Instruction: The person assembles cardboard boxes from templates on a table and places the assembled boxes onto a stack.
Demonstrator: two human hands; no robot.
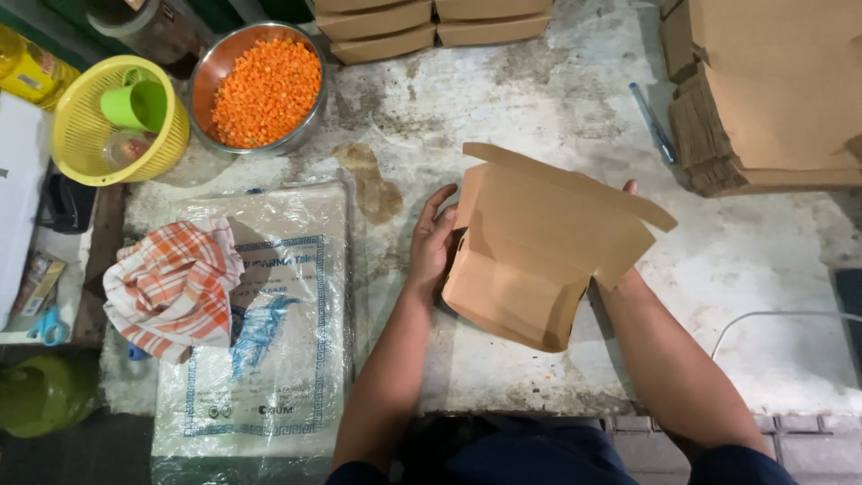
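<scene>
Far left on the counter (557, 99) sits your yellow basket (76, 148) with a green cup (135, 106) lying in it, and just beside it the steel bowl (310, 108) heaped with orange diced bits (268, 92). None of that is in play; keep your elbows in so nothing there gets knocked.

Below them, the checked cloth (172, 283) lies rumpled on a plastic-wrapped pack (296, 350). That pack comes near your left forearm, so mind the sleeve side as you work.

Now the centre. Your left hand (433, 244) is at the left side of the brown box (530, 260), fingers (437, 205) spread and pressed flat along the wall, thumb apparently tucked behind it. So that hand is open against the card, bracing, not pinching. Good: a flat palm keeps the panel square. Press along the crease, I'd say, not mid-panel, or the card may bow.

The box stands half-formed near the front edge of the counter, tilted toward you, lid flap up and leaning right.

Your right hand (630, 189) is almost wholly hidden behind the flap; only a fingertip shows above it. I can't tell whether it grips or just props. Support the flap near its hinge line, to my eye, so it doesn't tear.

Far right, a stack of flat cartons (763, 99), with a blue pen (653, 121) beside it.
</scene>
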